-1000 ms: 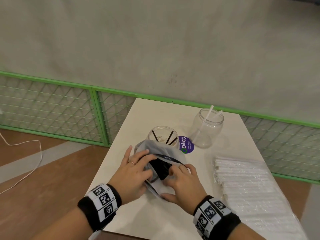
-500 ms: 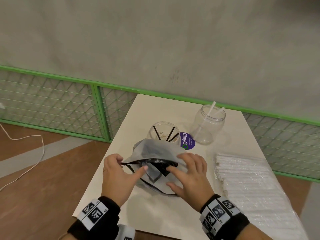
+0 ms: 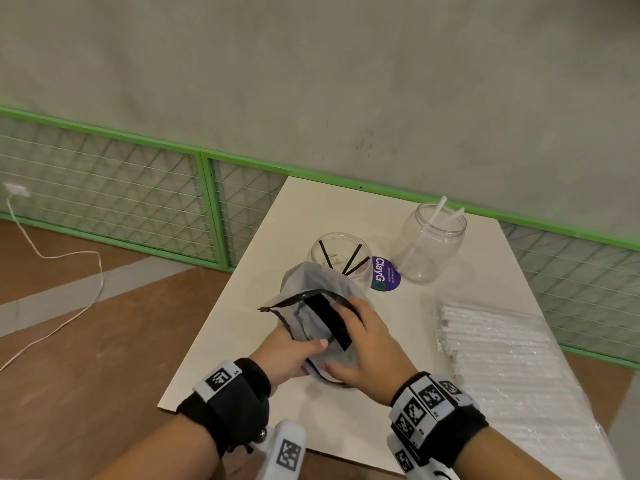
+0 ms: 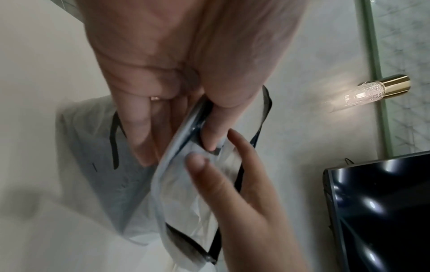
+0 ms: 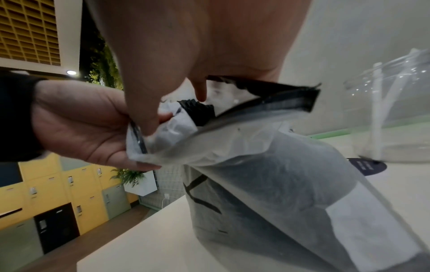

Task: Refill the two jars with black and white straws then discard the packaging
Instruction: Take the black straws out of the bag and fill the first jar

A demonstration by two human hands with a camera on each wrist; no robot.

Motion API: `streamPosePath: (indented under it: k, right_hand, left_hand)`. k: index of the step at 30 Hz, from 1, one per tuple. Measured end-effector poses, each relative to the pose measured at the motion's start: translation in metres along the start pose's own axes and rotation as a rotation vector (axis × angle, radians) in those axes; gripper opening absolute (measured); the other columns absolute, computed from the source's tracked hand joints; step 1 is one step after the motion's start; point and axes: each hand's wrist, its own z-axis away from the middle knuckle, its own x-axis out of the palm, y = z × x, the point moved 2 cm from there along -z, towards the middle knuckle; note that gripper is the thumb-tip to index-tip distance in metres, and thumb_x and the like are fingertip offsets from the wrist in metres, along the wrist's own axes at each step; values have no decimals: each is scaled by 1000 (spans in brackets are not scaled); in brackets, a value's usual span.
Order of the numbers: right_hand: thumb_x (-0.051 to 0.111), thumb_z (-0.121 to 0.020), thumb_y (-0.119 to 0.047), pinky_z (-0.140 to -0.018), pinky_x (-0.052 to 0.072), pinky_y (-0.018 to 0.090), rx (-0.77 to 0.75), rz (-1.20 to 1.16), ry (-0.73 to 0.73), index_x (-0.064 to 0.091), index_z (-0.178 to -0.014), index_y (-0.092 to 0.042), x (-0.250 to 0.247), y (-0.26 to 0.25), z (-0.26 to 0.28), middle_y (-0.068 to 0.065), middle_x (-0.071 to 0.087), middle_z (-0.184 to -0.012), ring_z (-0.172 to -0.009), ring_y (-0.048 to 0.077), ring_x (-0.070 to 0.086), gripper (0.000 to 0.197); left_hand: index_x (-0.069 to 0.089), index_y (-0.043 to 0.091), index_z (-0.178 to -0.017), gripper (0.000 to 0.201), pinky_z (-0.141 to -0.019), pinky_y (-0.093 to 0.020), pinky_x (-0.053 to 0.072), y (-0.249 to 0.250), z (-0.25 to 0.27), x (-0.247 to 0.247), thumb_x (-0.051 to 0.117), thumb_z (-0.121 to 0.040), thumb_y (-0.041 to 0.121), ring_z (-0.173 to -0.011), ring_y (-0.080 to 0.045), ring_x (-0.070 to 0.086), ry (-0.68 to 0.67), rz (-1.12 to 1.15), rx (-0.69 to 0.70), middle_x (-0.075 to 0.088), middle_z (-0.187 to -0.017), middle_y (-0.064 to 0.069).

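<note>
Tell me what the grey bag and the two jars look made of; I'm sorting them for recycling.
The bag looks like thin frosted plastic film with a matte finish: it crumples, and dark contents show through. Its black zip strip seems stiffer plastic. Both jars are clear and glossy; plastic or glass, I cannot tell.

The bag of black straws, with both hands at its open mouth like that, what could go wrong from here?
1. The left hand pinches only one edge of the bag of black straws; if the thin film slips, the bag may flop and spill straws on the table.
2. The short jar stands just behind the bag; a jerk by the right hand could knock it over.
</note>
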Motion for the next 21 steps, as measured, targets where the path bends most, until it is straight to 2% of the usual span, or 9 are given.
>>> streamPosePath:
  k: [3, 6, 10, 13, 15, 17, 19, 21]
  right_hand:
    - [43, -86, -56, -110, 35, 35, 3, -85, -11, 32, -144, -25, 0, 3, -3, -5, 26, -146, -134, 16, 32, 66]
    - [49, -88, -48, -111, 33, 37, -18, -116, -46, 34, -144, -26, 1, 10, -5, -5, 27, -145, -134, 16, 32, 62]
    - [68, -81, -40, -112, 33, 37, -3, -139, -50, 36, -143, -26, -2, 14, -8, -4, 29, -143, -134, 15, 32, 71]
    - [74, -73, -44, -110, 36, 38, 11, -103, -32, 36, -142, -26, -2, 15, -10, -3, 31, -142, -133, 17, 34, 81]
    - [74, -69, -48, -108, 38, 38, 13, -68, -14, 35, -142, -27, 0, 15, -11, -3, 31, -142, -132, 17, 34, 85]
    - [71, -65, -51, -106, 41, 36, 17, -39, -1, 35, -141, -28, 2, 13, -12, -3, 32, -140, -130, 17, 36, 88]
    - [68, -64, -50, -101, 44, 35, 28, -20, 12, 36, -139, -28, 4, 13, -13, -4, 34, -137, -125, 17, 39, 85]
    - [62, -65, -46, -96, 47, 37, 43, -24, 31, 40, -136, -27, 6, 15, -14, -3, 39, -131, -119, 18, 43, 76]
  left_hand:
    - [55, 14, -127, 42, -91, -42, 53, -1, -2, -2, 56, -89, -5, -110, -26, 63, -62, 15, 42, 67, -118, -10]
    - [54, 12, -128, 53, -94, -45, 51, -3, -5, -3, 58, -78, -6, -112, -28, 62, -70, 57, 56, 67, -118, -12]
    - [55, 12, -127, 59, -94, -48, 51, -5, -7, 0, 55, -71, -7, -110, -30, 62, -64, 76, 54, 69, -114, -12]
    - [56, 12, -123, 46, -83, -39, 55, -2, -6, 5, 53, -83, -9, -104, -30, 65, -55, 91, 57, 70, -109, -13]
    - [52, 12, -129, 50, -80, -36, 56, -3, -7, 6, 49, -85, -12, -105, -27, 65, -50, 110, 57, 69, -113, -13]
    - [45, 14, -136, 63, -86, -39, 55, -5, -8, 6, 47, -80, -13, -110, -26, 63, -61, 137, 69, 66, -119, -11]
    - [41, 14, -138, 68, -89, -40, 54, -7, -10, 5, 46, -76, -14, -113, -26, 62, -65, 149, 81, 64, -123, -12]
    - [45, 14, -136, 67, -89, -40, 55, -6, -11, 2, 50, -73, -9, -113, -26, 61, -62, 122, 109, 64, -123, -11]
